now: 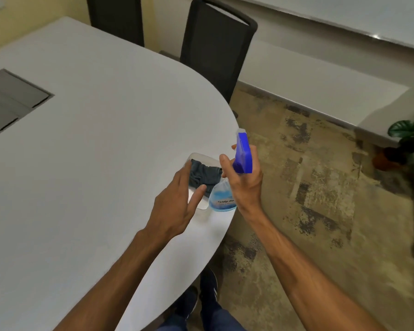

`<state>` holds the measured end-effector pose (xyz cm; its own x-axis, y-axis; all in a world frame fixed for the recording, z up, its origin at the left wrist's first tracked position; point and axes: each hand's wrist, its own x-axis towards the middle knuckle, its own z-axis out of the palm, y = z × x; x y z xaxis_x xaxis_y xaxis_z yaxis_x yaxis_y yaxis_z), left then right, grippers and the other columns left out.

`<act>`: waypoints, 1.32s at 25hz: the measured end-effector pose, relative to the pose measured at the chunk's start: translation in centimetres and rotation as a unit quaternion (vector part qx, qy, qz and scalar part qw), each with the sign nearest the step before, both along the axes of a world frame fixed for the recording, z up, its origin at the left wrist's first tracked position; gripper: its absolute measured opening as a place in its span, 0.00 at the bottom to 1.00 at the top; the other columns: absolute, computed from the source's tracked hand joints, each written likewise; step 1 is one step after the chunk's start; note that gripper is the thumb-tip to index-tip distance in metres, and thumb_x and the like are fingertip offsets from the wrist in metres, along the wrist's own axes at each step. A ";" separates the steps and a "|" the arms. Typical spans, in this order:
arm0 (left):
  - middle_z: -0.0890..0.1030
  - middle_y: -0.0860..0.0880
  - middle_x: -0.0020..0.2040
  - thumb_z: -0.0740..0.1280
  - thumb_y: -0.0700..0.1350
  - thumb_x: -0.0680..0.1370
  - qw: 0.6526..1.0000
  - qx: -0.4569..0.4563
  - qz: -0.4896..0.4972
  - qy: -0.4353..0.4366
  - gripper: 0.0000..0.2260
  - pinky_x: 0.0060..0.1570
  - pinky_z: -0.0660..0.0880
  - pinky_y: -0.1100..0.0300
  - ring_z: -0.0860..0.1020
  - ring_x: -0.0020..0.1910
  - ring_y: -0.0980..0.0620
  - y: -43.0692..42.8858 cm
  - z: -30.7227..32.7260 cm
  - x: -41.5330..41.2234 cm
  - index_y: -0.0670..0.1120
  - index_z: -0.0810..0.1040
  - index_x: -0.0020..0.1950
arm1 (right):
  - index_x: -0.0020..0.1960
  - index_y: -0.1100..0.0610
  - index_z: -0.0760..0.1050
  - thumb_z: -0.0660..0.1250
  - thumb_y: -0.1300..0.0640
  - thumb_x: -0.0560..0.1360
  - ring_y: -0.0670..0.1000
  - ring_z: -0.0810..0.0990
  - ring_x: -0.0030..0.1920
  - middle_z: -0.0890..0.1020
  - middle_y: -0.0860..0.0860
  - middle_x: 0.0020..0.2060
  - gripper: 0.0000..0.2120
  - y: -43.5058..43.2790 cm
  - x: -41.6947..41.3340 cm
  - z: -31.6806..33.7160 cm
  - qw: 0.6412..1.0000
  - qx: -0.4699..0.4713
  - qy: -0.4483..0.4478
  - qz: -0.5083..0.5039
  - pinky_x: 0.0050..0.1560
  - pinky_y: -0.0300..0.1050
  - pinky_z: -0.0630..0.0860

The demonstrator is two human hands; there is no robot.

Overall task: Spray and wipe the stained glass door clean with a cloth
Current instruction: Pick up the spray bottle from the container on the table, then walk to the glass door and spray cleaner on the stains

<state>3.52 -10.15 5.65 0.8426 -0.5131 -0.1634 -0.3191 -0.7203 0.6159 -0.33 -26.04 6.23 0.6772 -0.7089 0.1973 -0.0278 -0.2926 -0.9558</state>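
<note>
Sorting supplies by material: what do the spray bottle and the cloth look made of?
Spray bottle: likely plastic, a clear glossy body showing blue liquid under an opaque blue trigger head. Cloth: soft dark grey-blue fabric, matte and crumpled into folds, possibly microfibre.

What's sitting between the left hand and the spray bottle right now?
In the head view, the dark cloth, in a clear tray, lies between the left hand and the spray bottle held by the right hand.

White table (81, 163), clear tray (202, 204) on it
</note>
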 end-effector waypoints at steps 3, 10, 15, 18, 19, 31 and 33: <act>0.57 0.52 0.82 0.48 0.69 0.76 0.999 0.006 -0.051 -0.012 0.35 0.72 0.69 0.46 0.66 0.77 0.45 0.0 0.2 -0.4 0.57 0.46 0.81 | 0.61 0.49 0.72 0.70 0.43 0.75 0.58 0.81 0.37 0.81 0.55 0.39 0.18 0.3 -2.1 0.3 1.000 -0.010 0.004 -0.007 0.43 0.43 0.83; 0.62 0.50 0.80 0.52 0.65 0.77 0.986 0.023 -0.158 -0.052 0.34 0.73 0.66 0.46 0.67 0.76 0.45 -0.3 0.8 -2.6 0.54 0.52 0.81 | 0.59 0.51 0.76 0.72 0.50 0.77 0.56 0.83 0.37 0.81 0.54 0.38 0.12 2.2 -8.3 0.8 0.989 0.025 0.018 -0.146 0.44 0.49 0.85; 0.65 0.48 0.79 0.49 0.66 0.76 0.962 0.010 -0.265 -0.064 0.35 0.74 0.67 0.43 0.67 0.75 0.44 -1.5 1.8 -5.8 0.53 0.53 0.81 | 0.57 0.48 0.77 0.72 0.48 0.77 0.56 0.83 0.37 0.82 0.55 0.38 0.10 2.9 -14.6 0.6 0.966 0.019 0.025 -0.256 0.43 0.50 0.85; 0.69 0.45 0.76 0.54 0.63 0.80 0.934 -0.019 -0.343 -0.094 0.32 0.72 0.69 0.47 0.70 0.73 0.45 -2.8 2.2 -8.9 0.51 0.55 0.81 | 0.55 0.47 0.77 0.73 0.48 0.77 0.57 0.83 0.36 0.82 0.55 0.37 0.09 3.2 -19.5 0.8 0.947 0.005 0.020 -0.320 0.42 0.50 0.84; 0.70 0.45 0.75 0.56 0.61 0.81 0.925 -0.028 -0.367 -0.098 0.31 0.71 0.69 0.48 0.70 0.72 0.45 -3.3 2.3 -10.1 0.50 0.56 0.81 | 0.55 0.48 0.77 0.73 0.49 0.77 0.58 0.83 0.36 0.82 0.56 0.36 0.10 3.3 -21.1 0.9 0.940 -0.001 0.021 -0.341 0.42 0.50 0.83; 0.74 0.42 0.70 0.60 0.57 0.82 0.783 -0.113 -0.585 -0.177 0.31 0.66 0.71 0.49 0.73 0.67 0.44 -6.4 5.0 -33.7 0.44 0.58 0.80 | 0.53 0.45 0.77 0.74 0.45 0.75 0.60 0.81 0.36 0.79 0.55 0.33 0.10 9.6 -48.0 3.2 0.838 -0.027 -0.017 -0.545 0.46 0.57 0.82; 0.74 0.42 0.70 0.61 0.56 0.81 0.763 -0.125 -0.609 -0.177 0.31 0.66 0.72 0.48 0.73 0.66 0.43 -5.7 5.2 -38.8 0.44 0.58 0.80 | 0.51 0.44 0.77 0.74 0.44 0.74 0.60 0.81 0.36 0.77 0.51 0.31 0.10 11.7 -53.0 3.3 0.817 -0.025 -0.024 -0.576 0.46 0.59 0.82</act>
